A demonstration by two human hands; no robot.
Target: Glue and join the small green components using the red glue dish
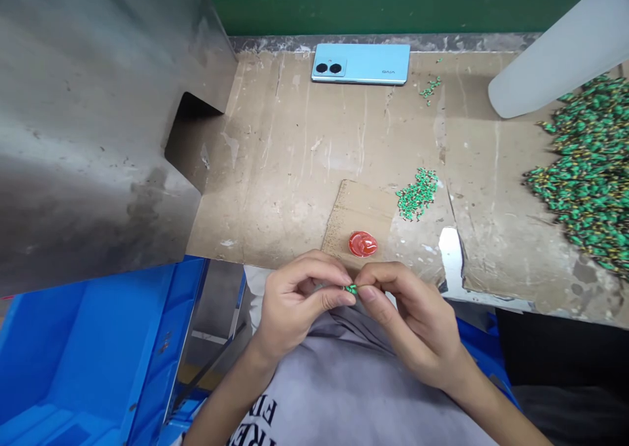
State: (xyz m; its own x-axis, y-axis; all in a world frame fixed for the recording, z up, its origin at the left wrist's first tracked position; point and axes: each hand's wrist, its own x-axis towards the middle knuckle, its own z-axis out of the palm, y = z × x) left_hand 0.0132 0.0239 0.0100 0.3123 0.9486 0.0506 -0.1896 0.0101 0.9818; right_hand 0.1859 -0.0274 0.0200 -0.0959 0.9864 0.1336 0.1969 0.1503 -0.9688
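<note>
Both hands meet over the lap, left hand [295, 302] and right hand [407, 321] pinching one tiny green part [350, 289]; one red disc [362, 243], one phone [361, 63].

A light grey T-shirt [344, 387] is being worn, its cloth lying in soft folds at the near middle of the scene. Black printed letters [258, 426] are being shown on its front, cut off by the near edge. Both forearms are being left bare, and nothing is being worn on the left hand [295, 302] or the right hand [417, 321].
</note>
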